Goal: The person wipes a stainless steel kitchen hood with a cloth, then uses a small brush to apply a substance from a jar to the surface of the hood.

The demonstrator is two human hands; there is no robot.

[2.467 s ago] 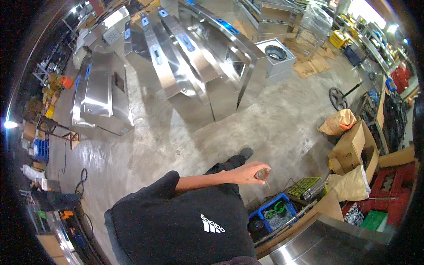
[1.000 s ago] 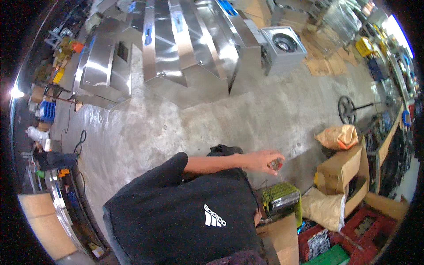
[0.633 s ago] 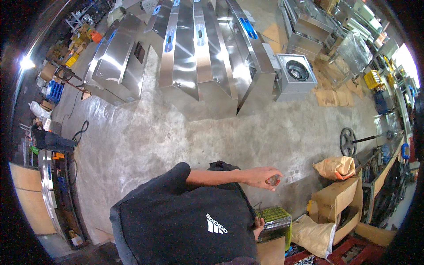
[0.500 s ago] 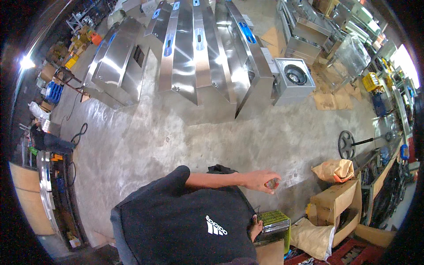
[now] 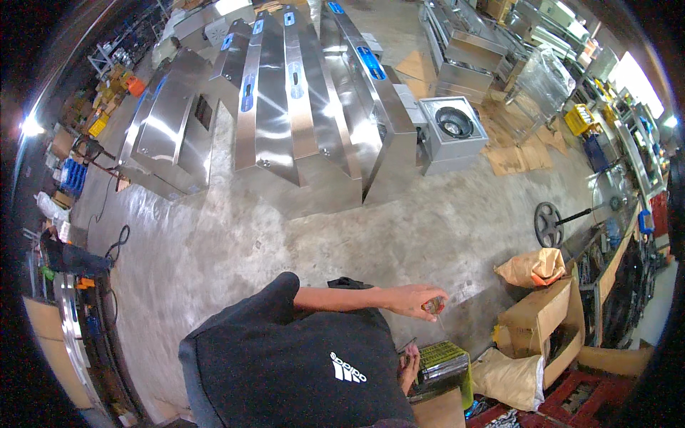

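My left arm reaches across to the right in front of my black shirt [image 5: 285,357]. My left hand [image 5: 412,302] is closed around a small rounded reddish and greyish thing [image 5: 432,305], too small to name. A faint thin line seems to hang below that hand. Lower down, at the right edge of the shirt, my right hand [image 5: 409,367] shows only in part. Its fingers point up and look apart, with nothing visible in them. It is just left of a yellow-green crate [image 5: 465,378] with a mesh-like top and dark, shiny contents.
Cardboard boxes [image 5: 542,321], a tan sack [image 5: 510,378] and a brown paper bag [image 5: 531,267] stand to the right. Beyond lies a black handwheel [image 5: 549,225]. Long stainless steel housings [image 5: 275,135] and a grey fan box [image 5: 453,146] stand ahead on the concrete floor [image 5: 242,242].
The view has shifted slightly, so the housings sit lower and further left. My left hand has moved slightly down and left. My right hand has risen, showing more of its fingers.
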